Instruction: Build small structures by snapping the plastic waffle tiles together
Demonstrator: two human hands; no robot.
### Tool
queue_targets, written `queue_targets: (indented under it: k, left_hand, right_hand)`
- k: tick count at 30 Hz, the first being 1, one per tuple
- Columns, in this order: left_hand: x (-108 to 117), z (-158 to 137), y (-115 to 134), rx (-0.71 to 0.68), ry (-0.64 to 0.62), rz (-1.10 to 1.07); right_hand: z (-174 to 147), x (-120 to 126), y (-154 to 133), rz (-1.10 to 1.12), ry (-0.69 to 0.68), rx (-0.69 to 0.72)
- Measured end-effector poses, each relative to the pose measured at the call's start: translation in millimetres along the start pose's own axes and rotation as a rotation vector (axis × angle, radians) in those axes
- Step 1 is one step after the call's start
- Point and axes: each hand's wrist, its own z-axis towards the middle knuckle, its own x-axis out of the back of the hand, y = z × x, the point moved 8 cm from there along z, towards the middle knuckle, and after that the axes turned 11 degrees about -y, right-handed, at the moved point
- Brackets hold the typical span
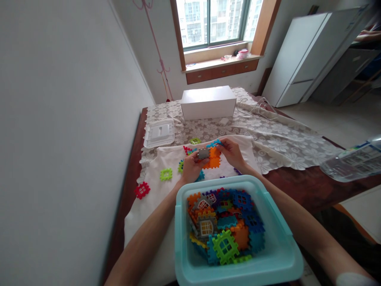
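Observation:
Beyond the tub, my left hand (192,166) is closed, with thumb and fingers pinching a grey interlocking building block (203,153). Right beside it are orange interlocking blocks (213,162), held up between both hands; how firmly they join the grey one I cannot tell. My right hand (232,153) pinches a blue interlocking block (214,143) at the upper edge of the orange ones. Below my left hand, a teal block (200,175) shows in part. Green blocks (166,174) and a red window block (143,190) lie on the white cloth to the left.
Close to me stands a light teal tub (181,238) of many-coloured blocks. A white tray-like lid (159,133) and a long white box (208,104) rest on the patterned tablecloth (276,139). At the right table edge lies a clear plastic bottle (351,161). A wall borders the left.

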Motion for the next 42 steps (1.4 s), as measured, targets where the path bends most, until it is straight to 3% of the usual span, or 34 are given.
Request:
queue_targets:
  k: [24,28,35,42]
  left_hand:
    - [-4.5,-4.7,23.0,-0.047,0.001,0.167]
    - [-1.4,-3.0,20.9,-0.045,0.022,0.084]
    - [8.0,1.3,11.5,-0.013,0.11,-0.078]
    - [9.5,0.5,8.9,0.025,0.158,-0.2]
  right_hand:
    - [-1.8,-6.3,-2.1,-0.019,-0.04,-0.012]
    - [-2.8,-7.1,-2.1,0.043,-0.012,-0.003]
    - [2.1,12.3,13.7,0.212,0.163,-0.068]
    - [2.1,-0.6,16.7,0.193,0.048,-0.113]
